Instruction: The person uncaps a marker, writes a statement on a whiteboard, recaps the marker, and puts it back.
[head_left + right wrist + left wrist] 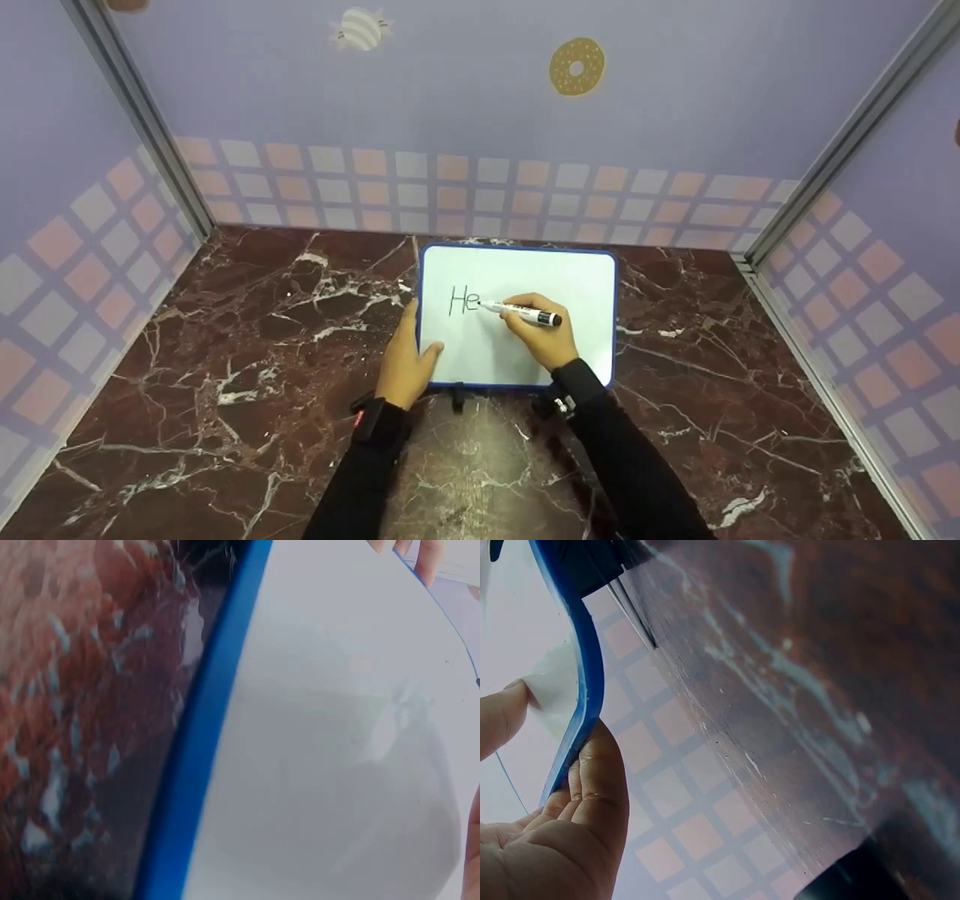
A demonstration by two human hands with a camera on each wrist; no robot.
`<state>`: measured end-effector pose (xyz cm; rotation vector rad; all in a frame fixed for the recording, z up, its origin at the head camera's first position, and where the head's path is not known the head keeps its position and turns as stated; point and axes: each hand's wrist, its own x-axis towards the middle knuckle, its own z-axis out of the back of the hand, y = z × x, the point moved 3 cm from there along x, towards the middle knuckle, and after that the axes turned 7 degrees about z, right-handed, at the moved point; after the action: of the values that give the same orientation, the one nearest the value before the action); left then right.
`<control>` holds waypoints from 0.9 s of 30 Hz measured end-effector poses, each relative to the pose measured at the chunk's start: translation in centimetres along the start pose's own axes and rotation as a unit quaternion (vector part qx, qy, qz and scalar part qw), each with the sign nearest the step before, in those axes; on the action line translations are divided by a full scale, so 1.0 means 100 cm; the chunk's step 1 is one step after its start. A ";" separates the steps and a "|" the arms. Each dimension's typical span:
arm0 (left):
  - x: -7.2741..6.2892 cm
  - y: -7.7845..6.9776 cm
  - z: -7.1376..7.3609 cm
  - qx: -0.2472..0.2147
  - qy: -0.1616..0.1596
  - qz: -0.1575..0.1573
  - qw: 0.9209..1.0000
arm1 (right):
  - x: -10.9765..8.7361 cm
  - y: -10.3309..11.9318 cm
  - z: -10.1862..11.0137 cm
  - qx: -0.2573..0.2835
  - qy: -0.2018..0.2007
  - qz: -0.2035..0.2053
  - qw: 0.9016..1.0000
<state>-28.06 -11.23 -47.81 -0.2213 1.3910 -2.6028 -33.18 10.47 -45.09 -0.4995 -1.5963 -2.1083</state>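
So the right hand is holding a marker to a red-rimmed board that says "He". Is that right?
Not quite: the rim is blue, not red, as the left wrist view shows. The right hand is holding a marker to a blue-rimmed board that says "He".

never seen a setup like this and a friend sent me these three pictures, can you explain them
There is no robot here, just a person's two bare hands. The widest picture comes from a camera worn on the head, looking forward and down; the other two come from cameras worn on the wrists, one each. At the dark marbled table is a white board with a blue rim. The left hand grips its left edge, thumb over the white face. The right hand holds a black-and-white marker, its tip at the end of the handwritten "He".
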 end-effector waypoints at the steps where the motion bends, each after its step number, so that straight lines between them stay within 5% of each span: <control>1: 0.000 0.000 0.000 0.000 0.001 0.001 1.000 | 0.001 0.001 0.001 -0.003 -0.002 -0.002 1.000; 10: -0.001 -0.001 0.000 -0.002 0.002 0.002 1.000 | 0.005 0.029 0.011 -0.015 -0.016 -0.006 1.000; 27: 0.000 0.000 0.000 -0.007 -0.001 -0.002 1.000 | 0.017 0.030 0.005 -0.038 -0.020 -0.001 0.999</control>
<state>-28.09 -11.22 -47.84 -0.2280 1.4100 -2.5963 -32.94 10.05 -41.64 -0.5679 -1.5440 -2.1796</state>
